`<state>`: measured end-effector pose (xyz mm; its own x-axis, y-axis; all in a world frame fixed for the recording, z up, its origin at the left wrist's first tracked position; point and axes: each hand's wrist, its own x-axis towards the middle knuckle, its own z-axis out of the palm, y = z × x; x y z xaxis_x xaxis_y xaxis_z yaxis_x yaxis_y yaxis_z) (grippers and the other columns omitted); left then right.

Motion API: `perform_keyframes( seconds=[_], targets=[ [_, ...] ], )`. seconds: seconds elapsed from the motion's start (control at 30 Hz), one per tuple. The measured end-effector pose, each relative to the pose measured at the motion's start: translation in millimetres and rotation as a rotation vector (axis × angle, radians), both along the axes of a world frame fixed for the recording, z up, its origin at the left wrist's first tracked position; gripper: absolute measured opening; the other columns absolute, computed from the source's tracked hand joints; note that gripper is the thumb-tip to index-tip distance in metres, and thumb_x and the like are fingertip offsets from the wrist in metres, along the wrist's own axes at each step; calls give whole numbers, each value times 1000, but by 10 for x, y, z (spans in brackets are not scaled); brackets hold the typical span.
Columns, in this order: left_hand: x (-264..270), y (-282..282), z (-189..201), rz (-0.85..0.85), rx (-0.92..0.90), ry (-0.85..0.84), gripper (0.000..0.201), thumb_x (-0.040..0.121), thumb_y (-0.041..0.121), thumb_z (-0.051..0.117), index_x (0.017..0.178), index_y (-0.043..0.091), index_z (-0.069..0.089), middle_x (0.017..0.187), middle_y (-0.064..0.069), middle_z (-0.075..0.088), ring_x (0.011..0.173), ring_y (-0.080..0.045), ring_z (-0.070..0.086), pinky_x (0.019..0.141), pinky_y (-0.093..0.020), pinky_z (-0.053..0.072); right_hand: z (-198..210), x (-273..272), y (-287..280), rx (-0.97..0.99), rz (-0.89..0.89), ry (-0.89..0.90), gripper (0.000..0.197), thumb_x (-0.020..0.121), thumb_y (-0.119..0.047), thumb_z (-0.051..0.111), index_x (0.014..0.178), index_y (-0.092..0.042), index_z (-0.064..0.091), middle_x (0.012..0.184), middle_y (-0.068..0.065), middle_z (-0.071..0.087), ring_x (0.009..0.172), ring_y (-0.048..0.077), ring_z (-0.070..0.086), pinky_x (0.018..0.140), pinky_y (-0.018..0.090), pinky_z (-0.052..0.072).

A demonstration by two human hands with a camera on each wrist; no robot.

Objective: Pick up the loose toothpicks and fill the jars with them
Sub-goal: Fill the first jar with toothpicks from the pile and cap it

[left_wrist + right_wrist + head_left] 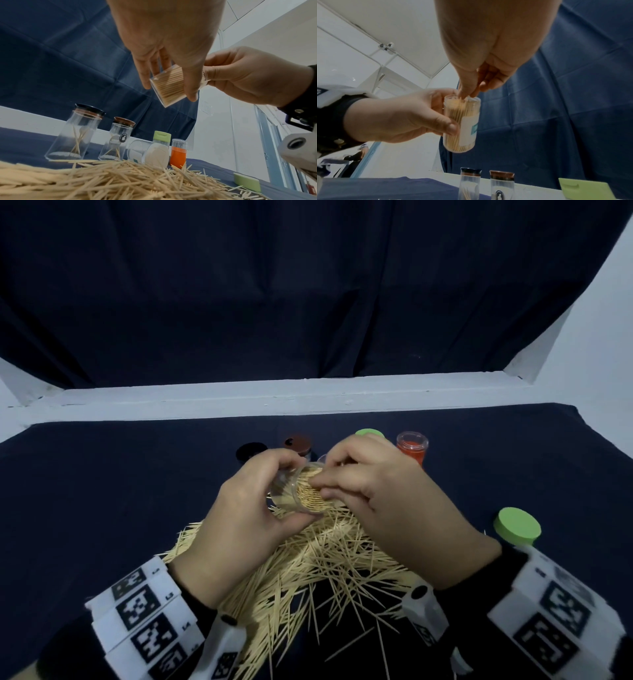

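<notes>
My left hand (260,498) grips a clear jar (308,491) packed with toothpicks and holds it tilted above the loose toothpick pile (308,570). The thumb and fingers wrap round its wall. The bunched fingertips of my right hand (329,484) pinch at the toothpick ends in the jar's open mouth. The right wrist view shows the jar (462,121) nearly upright, with a white label, and the right fingertips (467,94) dipping into its top. In the left wrist view the jar (169,86) hangs over the pile (102,180).
Behind the pile stand a black-lidded jar (77,132) and a brown-lidded jar (118,139), each with a few toothpicks. Beside them are a clear jar on its side (137,148), a green-capped white bottle (158,148) and an open orange jar (412,450). A green lid (517,527) lies at the right.
</notes>
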<state>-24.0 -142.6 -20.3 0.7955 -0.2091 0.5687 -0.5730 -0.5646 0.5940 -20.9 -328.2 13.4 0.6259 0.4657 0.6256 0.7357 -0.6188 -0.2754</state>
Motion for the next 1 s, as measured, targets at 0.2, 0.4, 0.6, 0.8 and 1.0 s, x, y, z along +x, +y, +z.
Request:
perform_keyframes(
  seconds=[0.2, 0.4, 0.6, 0.8, 1.0],
  targets=[
    [-32, 91, 6, 49, 37, 88, 54, 59, 36, 83, 105, 34, 55, 103, 14, 62, 95, -3, 62, 82, -30, 54, 149, -84, -737, 28, -114, 146, 20, 85, -29, 66, 103, -23, 72, 90, -11, 62, 84, 1, 56, 81, 15, 45],
    [-78, 133, -48, 56, 71, 137, 51, 56, 47, 77, 100, 42, 52, 102, 18, 61, 94, 0, 61, 82, -27, 54, -189, -207, -1449, -547, -414, 482, 52, 85, -26, 63, 134, -34, 47, 110, -17, 49, 105, 2, 50, 90, 12, 36],
    [-83, 89, -89, 46, 132, 161, 52, 56, 45, 77, 101, 40, 53, 102, 19, 60, 95, 0, 60, 83, -26, 53, -463, -345, -1416, -830, -431, 614, 70, 91, -30, 46, 151, -25, 9, 138, -11, 27, 125, 10, 37, 101, 20, 34],
    [-58, 62, -98, 66, 148, 184, 53, 55, 45, 77, 101, 35, 54, 101, 18, 60, 94, -1, 60, 85, -32, 54, -658, -100, -1405, -1034, -373, 480, 66, 95, -36, 36, 151, -13, 10, 147, 1, 27, 128, 17, 34, 110, 29, 29],
    [-43, 61, -112, 68, 158, 192, 53, 56, 41, 81, 101, 37, 54, 101, 20, 60, 94, 0, 60, 84, -32, 54, -718, 132, -1293, -983, -292, 501, 48, 98, -33, 44, 141, -16, 34, 133, 2, 39, 119, 18, 42, 100, 32, 40]
  ],
)
